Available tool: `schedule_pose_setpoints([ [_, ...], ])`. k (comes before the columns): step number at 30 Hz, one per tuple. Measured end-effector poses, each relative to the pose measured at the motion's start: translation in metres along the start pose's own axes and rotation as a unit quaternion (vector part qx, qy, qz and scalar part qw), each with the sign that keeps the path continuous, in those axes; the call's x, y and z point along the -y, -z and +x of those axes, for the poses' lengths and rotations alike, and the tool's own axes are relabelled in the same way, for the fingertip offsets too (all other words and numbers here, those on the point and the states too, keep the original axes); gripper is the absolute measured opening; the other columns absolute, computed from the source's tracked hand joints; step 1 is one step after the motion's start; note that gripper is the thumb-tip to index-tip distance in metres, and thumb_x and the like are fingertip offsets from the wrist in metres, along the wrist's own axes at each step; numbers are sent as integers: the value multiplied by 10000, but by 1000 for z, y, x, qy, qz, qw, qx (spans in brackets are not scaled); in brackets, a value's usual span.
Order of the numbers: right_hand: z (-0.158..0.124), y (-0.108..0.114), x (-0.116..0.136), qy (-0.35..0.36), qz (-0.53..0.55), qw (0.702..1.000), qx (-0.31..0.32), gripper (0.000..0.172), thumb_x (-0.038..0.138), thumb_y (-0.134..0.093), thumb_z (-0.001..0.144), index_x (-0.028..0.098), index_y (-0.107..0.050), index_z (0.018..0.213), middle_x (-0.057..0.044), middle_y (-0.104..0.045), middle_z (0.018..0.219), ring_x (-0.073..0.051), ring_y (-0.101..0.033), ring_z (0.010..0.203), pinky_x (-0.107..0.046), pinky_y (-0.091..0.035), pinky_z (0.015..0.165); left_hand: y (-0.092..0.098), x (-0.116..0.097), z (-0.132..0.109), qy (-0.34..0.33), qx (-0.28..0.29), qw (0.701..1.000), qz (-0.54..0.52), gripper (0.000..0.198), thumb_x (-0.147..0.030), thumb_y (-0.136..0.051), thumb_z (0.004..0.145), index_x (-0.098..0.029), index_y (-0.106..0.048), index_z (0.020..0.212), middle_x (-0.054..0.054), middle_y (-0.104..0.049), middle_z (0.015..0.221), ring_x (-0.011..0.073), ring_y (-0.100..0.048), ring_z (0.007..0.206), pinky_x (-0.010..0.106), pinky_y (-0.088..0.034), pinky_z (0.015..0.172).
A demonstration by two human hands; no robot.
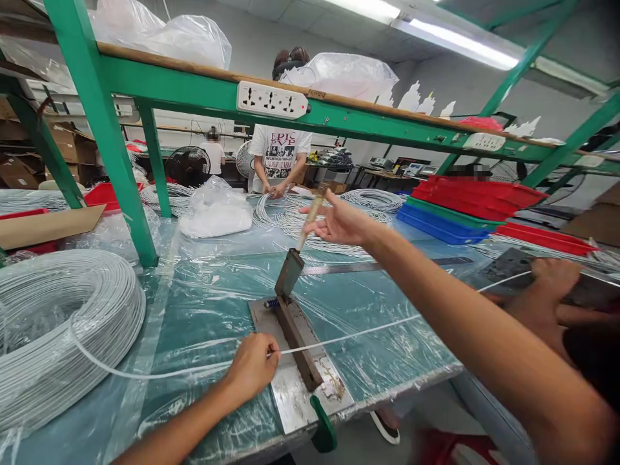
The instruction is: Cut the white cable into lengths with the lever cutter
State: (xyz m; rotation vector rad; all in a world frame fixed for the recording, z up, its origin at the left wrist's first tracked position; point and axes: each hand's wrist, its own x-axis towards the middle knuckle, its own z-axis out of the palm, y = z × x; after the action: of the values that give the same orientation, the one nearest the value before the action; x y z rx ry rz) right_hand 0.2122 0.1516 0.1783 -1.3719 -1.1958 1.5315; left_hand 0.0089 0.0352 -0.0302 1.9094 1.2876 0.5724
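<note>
My left hand (255,363) pinches a white cable (349,335) just left of the cutter's bar. The cable runs from a large wrapped coil (109,290) on the left, across the bar, to a co-worker's hand (557,274) at the right. My right hand (339,219) is around the light handle (312,216) of the hand-lever cutter, its fingers loosely curled. The raised blade arm (289,274) stands up steeply from the pivot, above the cable. Under it is a metal base plate (290,410) at the table's front edge.
A steel ruler (334,268) lies behind the cutter. A green clamp (323,423) sits at the front edge. Red and blue trays (436,223) are stacked at the right. Cable coils lie before another person (281,152). A green shelf beam (194,97) crosses overhead.
</note>
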Motion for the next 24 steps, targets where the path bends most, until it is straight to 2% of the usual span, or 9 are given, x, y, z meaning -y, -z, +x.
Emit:
schedule_pose_setpoints([
  [2,-37,4,-12,-2,-9,1000,-7,588,541,-105,979,161,-554,985,-114,-661,626,-126,-577,420,-158,-470,383,-3,3,1,-5,4,1000,-7,137,-98,-545,778,-136,-673,746,7,-574,632,144,-509,643,227,-272,581],
  [6,-94,7,-43,-37,-1,999,-19,407,322,-228,1025,138,-575,919,-98,-667,607,-121,-580,404,-147,-467,370,-4,4,2,-22,9,1000,-14,176,-277,-547,847,-191,-699,826,-18,-500,572,142,-460,584,236,-227,544],
  [9,-118,8,-62,-55,23,998,-7,268,224,-344,996,125,-591,970,-96,-683,659,-111,-600,440,-134,-495,415,-6,2,3,-27,14,1000,-7,160,-209,-559,819,-171,-695,745,-12,-507,560,137,-462,574,244,-217,556],
  [11,-129,10,-71,-54,31,998,3,224,197,-433,958,117,-571,1114,-91,-686,692,-105,-611,471,-123,-510,449,-10,2,5,-29,17,999,-7,150,-130,-550,782,-146,-664,686,-2,-535,589,136,-482,599,238,-237,571],
  [14,-139,11,-80,-60,30,998,21,478,200,-521,902,107,-408,1358,-81,-679,709,-110,-612,495,-125,-517,453,-17,6,11,-26,16,999,-18,145,-91,-515,765,-134,-624,679,1,-550,617,133,-498,622,221,-267,572],
  [17,-146,12,-92,-85,30,996,15,648,256,-572,871,87,-291,1430,-76,-665,689,-114,-592,481,-132,-506,423,-23,14,16,-19,18,999,-32,147,-166,-518,800,-133,-594,678,-3,-550,621,129,-505,621,207,-291,558],
  [21,-155,13,-113,-105,35,994,1,762,316,-657,797,104,-289,1430,-56,-651,664,-108,-574,472,-126,-484,403,-26,15,18,-4,6,1000,-16,298,-373,-583,813,-140,-566,629,-9,-529,608,136,-499,622,214,-278,546],
  [24,-161,11,-127,-110,41,993,-9,776,330,-673,748,94,-329,1403,-46,-642,649,-109,-564,464,-127,-469,386,-25,6,15,3,-10,1000,24,257,-355,-608,807,-148,-600,653,-6,-527,600,149,-499,619,239,-233,547],
])
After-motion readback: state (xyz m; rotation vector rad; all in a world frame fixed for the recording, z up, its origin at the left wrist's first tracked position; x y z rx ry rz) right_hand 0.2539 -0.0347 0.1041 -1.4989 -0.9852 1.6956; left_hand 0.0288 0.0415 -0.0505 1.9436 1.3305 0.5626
